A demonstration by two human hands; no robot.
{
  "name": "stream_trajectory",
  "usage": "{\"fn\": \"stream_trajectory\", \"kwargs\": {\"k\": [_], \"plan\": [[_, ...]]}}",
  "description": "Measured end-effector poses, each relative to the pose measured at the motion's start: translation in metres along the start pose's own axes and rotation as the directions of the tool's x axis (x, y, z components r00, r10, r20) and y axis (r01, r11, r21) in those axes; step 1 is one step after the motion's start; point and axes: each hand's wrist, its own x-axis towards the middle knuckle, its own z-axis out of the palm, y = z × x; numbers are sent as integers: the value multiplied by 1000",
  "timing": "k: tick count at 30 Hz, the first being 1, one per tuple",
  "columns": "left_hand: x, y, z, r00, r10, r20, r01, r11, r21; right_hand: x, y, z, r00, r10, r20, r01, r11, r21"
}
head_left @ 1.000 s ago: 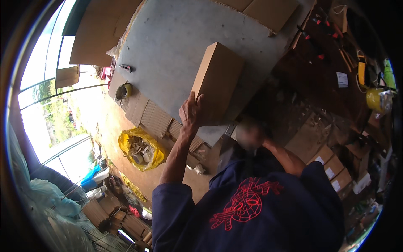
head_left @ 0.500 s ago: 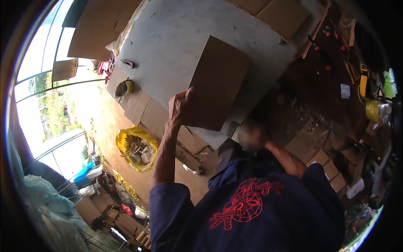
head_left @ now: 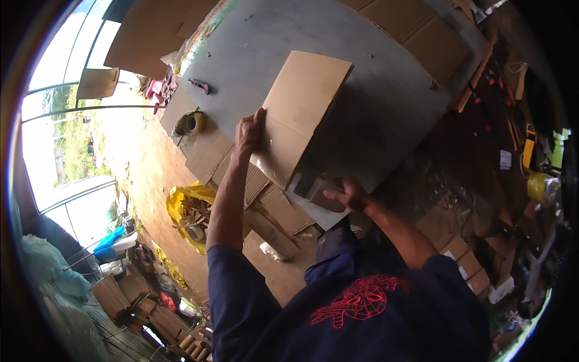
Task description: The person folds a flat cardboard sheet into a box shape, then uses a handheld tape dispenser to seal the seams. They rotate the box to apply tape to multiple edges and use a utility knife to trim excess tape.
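A brown cardboard box [head_left: 304, 105] stands tilted over the grey table [head_left: 241, 66], one broad face lit. Whether it is flat or has depth, I cannot tell. My left hand [head_left: 250, 131] is closed on its left edge, with the thumb side against the face. Close to the box's lower end, my right hand [head_left: 350, 196] is wrapped round what looks like a tape dispenser [head_left: 310, 188], partly blurred and in shadow. A utility knife [head_left: 199, 86] lies on the table's left part, apart from both hands.
Tape rolls [head_left: 192, 123] sit on cardboard at the table's left edge. More cardboard [head_left: 416, 36] lies at the far right. Below on the left stands a yellow bag [head_left: 176, 208] of scraps. Tools [head_left: 528, 148] hang at the right.
The box has turned, so its lit face now shows instead of a dark one. My left hand moved slightly up with it. My right hand came up and left, nearer the box's lower end.
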Motion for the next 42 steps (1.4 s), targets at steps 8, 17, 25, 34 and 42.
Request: {"fn": "stream_trajectory", "kwargs": {"k": [8, 17, 25, 34, 42], "plan": [[-31, -18, 97, 955, 216, -202, -208, 976, 59, 0, -16, -4, 984, 141, 109, -124, 981, -146], [-223, -11, 50, 884, 462, 79, -400, 832, -384, -33, 84, -30, 734, -639, 230, 571, 396, -719], [-230, -19, 129, 835, 369, -408, -459, 876, -146, -53, -13, -10, 892, -434, 124, 417, 689, -593], [-233, -16, 139, 831, 264, -489, -425, 869, -254, -44, -143, 21, 888, 460, -15, -460, 888, -21], [-232, -21, 140, 793, 302, -530, -484, 840, -246, 7, -210, 52, 805, 594, -14, -593, 804, 41]]}}
